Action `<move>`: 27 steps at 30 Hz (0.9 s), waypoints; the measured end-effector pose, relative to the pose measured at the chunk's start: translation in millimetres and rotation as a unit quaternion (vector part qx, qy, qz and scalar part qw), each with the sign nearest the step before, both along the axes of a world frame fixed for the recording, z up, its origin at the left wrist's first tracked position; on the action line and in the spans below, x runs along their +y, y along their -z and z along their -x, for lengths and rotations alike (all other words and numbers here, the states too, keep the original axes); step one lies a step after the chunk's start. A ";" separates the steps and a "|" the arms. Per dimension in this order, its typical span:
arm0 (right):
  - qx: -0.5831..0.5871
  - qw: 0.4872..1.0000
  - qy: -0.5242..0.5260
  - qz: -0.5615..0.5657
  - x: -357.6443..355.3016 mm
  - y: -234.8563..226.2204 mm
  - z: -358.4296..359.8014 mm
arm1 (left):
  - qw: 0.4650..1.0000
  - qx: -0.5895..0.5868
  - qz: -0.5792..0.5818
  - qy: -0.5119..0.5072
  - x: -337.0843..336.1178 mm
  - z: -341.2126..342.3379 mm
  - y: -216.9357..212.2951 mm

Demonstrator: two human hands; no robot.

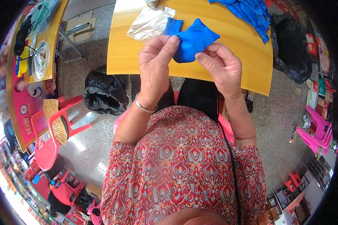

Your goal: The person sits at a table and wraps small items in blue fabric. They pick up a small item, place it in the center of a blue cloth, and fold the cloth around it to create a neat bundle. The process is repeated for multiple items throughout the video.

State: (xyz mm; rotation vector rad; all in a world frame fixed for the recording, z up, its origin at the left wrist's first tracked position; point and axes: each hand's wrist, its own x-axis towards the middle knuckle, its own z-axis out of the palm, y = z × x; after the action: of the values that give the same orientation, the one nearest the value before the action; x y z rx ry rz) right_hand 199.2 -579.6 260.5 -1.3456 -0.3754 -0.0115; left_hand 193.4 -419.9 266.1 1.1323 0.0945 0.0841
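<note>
Above the near half of the yellow table point(139, 63), a small blue cloth piece point(194, 42) with pointed corners is held up between my two hands. My left hand point(156, 56) pinches its left side between thumb and fingers. On its lower right edge, my right hand point(223, 65) has the thumb and fingertips closed. Just behind my left fingers is another small blue piece point(173, 26); whether it joins the held one is hidden. A crumpled clear plastic bag point(148, 23) lies on the table to the left of the cloth.
A heap of blue cloth point(246, 13) lies at the table's far right. Black plastic bags stand at the left point(103, 92) and right point(289, 48) of the table. Red chair point(50, 146) is on the left, pink stool point(317, 131) on the right. Another table point(50, 41) stands far left.
</note>
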 end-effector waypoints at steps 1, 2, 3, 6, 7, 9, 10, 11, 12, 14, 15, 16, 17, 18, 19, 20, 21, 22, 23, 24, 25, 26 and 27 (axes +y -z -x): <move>0.036 0.999 -0.004 -0.016 1.0 -1.3 0.4 | 1.000 0.008 0.005 0.004 0.6 0.3 0.3; 0.072 0.997 -0.009 -0.032 1.8 -4.5 0.0 | 1.000 0.016 0.009 0.008 1.8 0.2 0.9; 0.108 0.993 -0.013 -0.049 2.2 -5.8 0.3 | 1.000 0.024 0.014 0.012 2.3 0.4 1.0; 0.135 0.987 -0.018 -0.079 1.0 1.4 -5.3 | 0.988 0.081 0.126 0.040 -3.4 0.3 -12.6; 0.138 0.986 -0.019 -0.089 1.5 0.3 -5.1 | 0.989 0.079 0.116 0.034 -4.1 1.4 -11.1; 0.142 0.984 -0.021 -0.107 3.1 -3.1 -4.7 | 0.992 0.075 0.097 0.022 -4.5 3.6 -6.7; 0.135 0.987 -0.020 -0.089 2.6 -2.3 -4.3 | 0.992 0.073 0.095 0.030 -4.4 3.4 -6.0; 0.128 0.989 -0.018 -0.071 2.1 -1.4 -4.1 | 0.992 0.071 0.093 0.037 -3.6 2.6 -5.3; 0.121 0.991 -0.016 -0.052 1.7 -0.7 -3.8 | 0.993 0.069 0.091 0.045 -2.7 1.9 -4.4; 0.110 0.992 -0.017 -0.063 3.1 -2.3 -3.8 | 0.990 0.055 0.113 0.058 0.9 1.5 -0.1; 0.105 0.992 -0.017 -0.069 3.8 -2.8 -4.0 | 0.989 0.048 0.125 0.064 2.1 1.6 1.2; 0.100 0.993 -0.013 -0.056 2.4 -0.4 -4.9 | 0.992 0.037 0.110 0.055 2.3 2.2 0.9; 0.096 0.994 -0.010 -0.042 -0.9 4.1 -6.6 | 0.994 0.026 0.095 0.045 1.9 3.1 0.0; 0.092 0.995 -0.006 -0.029 -2.6 6.9 -8.0 | 0.996 0.015 0.080 0.035 1.4 3.6 -0.6; 0.084 0.996 0.005 -0.016 -2.3 7.3 -8.0 | 0.997 0.012 0.067 0.027 0.5 3.9 -0.5; 0.076 0.997 0.016 -0.003 -1.9 7.5 -8.0 | 0.998 0.010 0.055 0.020 -0.5 4.1 -0.4; 0.068 0.997 0.027 0.011 -1.7 7.8 -7.9 | 0.999 0.008 0.043 0.013 -0.8 4.5 -0.2; 0.029 0.997 0.063 0.040 -2.9 8.5 -9.4 | 1.000 0.006 0.020 0.007 -0.5 4.6 0.2; -0.011 0.993 0.099 0.070 -5.0 9.4 -11.1 | 1.000 0.004 -0.002 0.001 0.1 5.0 1.3; -0.051 0.985 0.135 0.099 -6.3 9.9 -12.1 | 1.000 0.002 -0.025 -0.005 0.4 5.2 2.2; -0.108 0.971 0.164 0.139 -5.7 4.1 -13.6 | 0.999 -0.003 -0.054 -0.009 0.9 5.6 3.2; -0.162 0.951 0.192 0.178 -5.5 -6.6 -15.4 | 0.996 -0.007 -0.083 -0.012 1.0 6.6 4.7; -0.215 0.927 0.220 0.216 -5.7 -14.0 -16.9 | 0.994 -0.011 -0.112 -0.014 1.1 7.5 5.8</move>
State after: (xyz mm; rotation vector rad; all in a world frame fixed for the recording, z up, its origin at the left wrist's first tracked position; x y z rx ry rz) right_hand 216.0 -585.3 274.5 -1.8472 -0.4527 -0.6404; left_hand 186.0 -418.8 260.3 1.3544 0.0835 0.1347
